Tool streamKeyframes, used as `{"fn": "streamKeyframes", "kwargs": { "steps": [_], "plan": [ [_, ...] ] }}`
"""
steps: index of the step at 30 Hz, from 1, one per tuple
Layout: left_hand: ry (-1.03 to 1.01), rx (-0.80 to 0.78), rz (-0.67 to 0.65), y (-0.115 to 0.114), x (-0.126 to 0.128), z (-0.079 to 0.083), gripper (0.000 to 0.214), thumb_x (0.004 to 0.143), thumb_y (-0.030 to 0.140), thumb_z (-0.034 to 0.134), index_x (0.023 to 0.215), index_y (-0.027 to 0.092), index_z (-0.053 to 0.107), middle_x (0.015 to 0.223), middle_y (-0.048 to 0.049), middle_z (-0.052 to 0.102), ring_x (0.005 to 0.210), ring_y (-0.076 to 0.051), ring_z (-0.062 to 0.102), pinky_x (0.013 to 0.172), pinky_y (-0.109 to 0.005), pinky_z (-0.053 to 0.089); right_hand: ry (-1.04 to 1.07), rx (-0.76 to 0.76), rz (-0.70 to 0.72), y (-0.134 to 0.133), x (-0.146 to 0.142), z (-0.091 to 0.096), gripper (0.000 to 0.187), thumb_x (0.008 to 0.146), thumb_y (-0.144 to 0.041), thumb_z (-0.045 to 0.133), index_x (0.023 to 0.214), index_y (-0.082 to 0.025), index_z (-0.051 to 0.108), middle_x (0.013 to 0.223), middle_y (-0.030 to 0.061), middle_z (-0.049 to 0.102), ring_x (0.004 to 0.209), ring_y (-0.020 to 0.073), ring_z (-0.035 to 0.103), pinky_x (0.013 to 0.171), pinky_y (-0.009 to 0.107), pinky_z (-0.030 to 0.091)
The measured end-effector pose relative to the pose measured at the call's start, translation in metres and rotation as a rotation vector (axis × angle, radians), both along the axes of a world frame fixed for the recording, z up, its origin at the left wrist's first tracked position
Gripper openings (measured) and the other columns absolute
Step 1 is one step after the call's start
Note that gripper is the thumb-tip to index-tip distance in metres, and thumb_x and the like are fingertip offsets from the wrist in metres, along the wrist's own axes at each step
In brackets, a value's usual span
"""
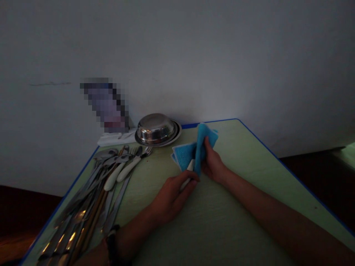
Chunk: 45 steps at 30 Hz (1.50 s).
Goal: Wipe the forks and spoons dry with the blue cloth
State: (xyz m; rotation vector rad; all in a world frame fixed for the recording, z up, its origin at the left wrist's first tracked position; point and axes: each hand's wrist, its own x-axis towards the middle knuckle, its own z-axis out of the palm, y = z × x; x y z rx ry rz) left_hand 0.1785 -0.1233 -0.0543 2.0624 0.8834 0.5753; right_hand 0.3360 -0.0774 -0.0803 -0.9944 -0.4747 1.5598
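My left hand [173, 194] is closed round the white handle of a piece of cutlery [189, 170], near the middle of the green table [249, 166]. The far end of that piece is wrapped in a blue cloth [191, 149], so I cannot tell whether it is a spoon, fork or knife. My right hand [212, 162] grips the cloth around it, thumb on top. A dark band sits on my left wrist.
Several pieces of cutlery [94, 199], some white-handled, lie in a row along the table's left side. An upturned steel bowl [155, 128] on a plate stands at the back by the wall, next to a folded white cloth [116, 138]. The table has a blue edge.
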Motion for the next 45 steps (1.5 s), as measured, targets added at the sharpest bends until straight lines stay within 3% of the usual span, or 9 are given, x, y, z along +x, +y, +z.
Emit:
{"fn": "streamKeyframes", "kwargs": {
  "steps": [4, 13, 16, 20, 22, 26, 31, 40, 45],
  "plan": [
    [-0.033, -0.006, 0.053, 0.001, -0.002, -0.001, 0.02, 0.09, 0.03, 0.039, 0.095, 0.019, 0.055, 0.08, 0.0008, 0.06, 0.071, -0.012, 0.055, 0.066, -0.023, 0.042, 0.156, 0.028, 0.071, 0.001, 0.005, 0.005, 0.05, 0.078, -0.065, 0.036, 0.074, -0.022, 0.061, 0.067, 0.0007, 0.066, 0.07, 0.0178, 0.061, 0.072, 0.031, 0.047],
    [-0.087, 0.01, 0.216, 0.001, -0.004, -0.004, 0.018, 0.09, 0.031, 0.041, 0.093, 0.019, 0.054, 0.075, 0.002, 0.057, 0.065, -0.012, 0.05, 0.06, -0.021, 0.038, 0.349, 0.147, 0.18, 0.001, 0.013, 0.009, 0.047, 0.08, -0.057, 0.032, 0.091, -0.022, 0.061, 0.089, 0.0045, 0.069, 0.095, 0.0235, 0.059, 0.082, 0.041, 0.045],
    [-0.073, 0.005, 0.226, 0.001, -0.003, -0.003, 0.019, 0.09, 0.032, 0.041, 0.093, 0.019, 0.054, 0.071, 0.003, 0.055, 0.062, -0.011, 0.049, 0.057, -0.021, 0.037, 0.348, 0.171, 0.141, 0.0, 0.011, 0.01, 0.034, 0.076, -0.042, 0.038, 0.093, -0.022, 0.061, 0.092, 0.0031, 0.069, 0.099, 0.0232, 0.057, 0.085, 0.042, 0.044],
    [-0.062, -0.005, 0.216, 0.002, -0.002, -0.003, 0.018, 0.089, 0.031, 0.041, 0.093, 0.019, 0.054, 0.064, 0.0044, 0.051, 0.055, -0.011, 0.045, 0.054, -0.021, 0.035, 0.237, 0.15, 0.128, 0.001, 0.007, 0.002, 0.023, 0.059, -0.013, 0.047, 0.074, -0.02, 0.063, 0.08, 0.0023, 0.07, 0.091, 0.0218, 0.061, 0.087, 0.04, 0.044],
    [-0.07, -0.008, 0.197, 0.002, -0.002, -0.003, 0.018, 0.09, 0.031, 0.041, 0.093, 0.019, 0.054, 0.068, 0.0036, 0.054, 0.059, -0.011, 0.048, 0.057, -0.021, 0.037, 0.15, 0.159, 0.072, 0.003, 0.005, -0.003, 0.018, 0.06, -0.01, 0.052, 0.07, -0.019, 0.063, 0.077, 0.0023, 0.07, 0.085, 0.0206, 0.062, 0.087, 0.038, 0.045],
    [-0.054, -0.019, 0.183, 0.001, -0.002, -0.005, 0.018, 0.09, 0.033, 0.04, 0.095, 0.02, 0.053, 0.073, 0.0029, 0.057, 0.064, -0.012, 0.051, 0.059, -0.022, 0.037, 0.102, 0.198, -0.011, 0.006, 0.002, -0.006, 0.012, 0.071, -0.022, 0.059, 0.081, -0.02, 0.065, 0.086, 0.0017, 0.07, 0.086, 0.0187, 0.062, 0.087, 0.035, 0.046],
    [-0.043, -0.014, 0.154, 0.001, -0.002, -0.006, 0.019, 0.091, 0.033, 0.039, 0.096, 0.02, 0.052, 0.075, 0.0021, 0.057, 0.066, -0.013, 0.051, 0.059, -0.022, 0.037, 0.157, 0.197, 0.105, 0.006, 0.003, 0.001, 0.02, 0.077, -0.035, 0.055, 0.089, -0.022, 0.066, 0.093, 0.0005, 0.07, 0.091, 0.0172, 0.061, 0.088, 0.032, 0.046],
    [-0.055, -0.003, 0.134, 0.001, -0.004, -0.005, 0.018, 0.091, 0.031, 0.04, 0.094, 0.019, 0.053, 0.076, 0.0017, 0.058, 0.068, -0.012, 0.053, 0.061, -0.022, 0.039, 0.334, 0.183, -0.008, 0.0, 0.014, 0.004, 0.037, 0.083, -0.047, 0.038, 0.089, -0.024, 0.066, 0.093, -0.0005, 0.071, 0.097, 0.0199, 0.06, 0.089, 0.035, 0.046],
    [-0.066, 0.015, 0.101, 0.002, -0.003, -0.006, 0.016, 0.091, 0.029, 0.04, 0.096, 0.019, 0.053, 0.082, 0.0014, 0.06, 0.074, -0.012, 0.055, 0.067, -0.022, 0.04, 0.379, 0.145, -0.011, -0.002, 0.014, 0.008, 0.036, 0.081, -0.047, 0.041, 0.09, -0.022, 0.065, 0.092, 0.0009, 0.071, 0.094, 0.0214, 0.061, 0.088, 0.038, 0.046]
  ]
}}
